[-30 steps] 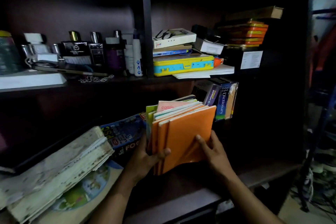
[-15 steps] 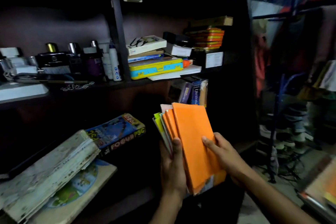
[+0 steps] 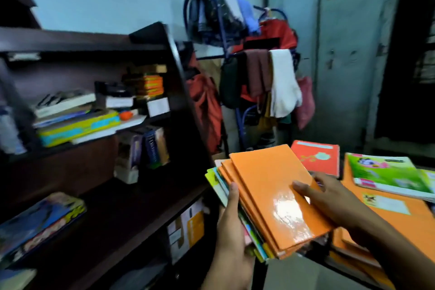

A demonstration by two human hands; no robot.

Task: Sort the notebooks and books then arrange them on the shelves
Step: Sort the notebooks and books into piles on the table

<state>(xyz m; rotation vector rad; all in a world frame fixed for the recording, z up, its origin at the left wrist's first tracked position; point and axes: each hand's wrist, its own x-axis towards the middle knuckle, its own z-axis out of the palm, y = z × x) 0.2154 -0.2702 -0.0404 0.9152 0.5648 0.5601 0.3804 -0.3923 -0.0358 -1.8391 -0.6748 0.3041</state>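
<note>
Currently held: one stack of notebooks (image 3: 270, 198), orange covers on top, carried clear of the shelves (image 3: 131, 205).
My left hand (image 3: 231, 231) grips the stack's near-left edge from below, thumb up its side, to bear the weight; my right hand (image 3: 327, 198) lies with fingers spread on the glossy top cover, likely to stop it sliding. More sorted piles lie at 3 o'clock: a green book (image 3: 386, 174) on large orange notebooks (image 3: 400, 216), and an orange-red book (image 3: 316, 158) at 1 o'clock. Shelves stand at 9 o'clock, with a dictionary (image 3: 151, 148) upright there.
</note>
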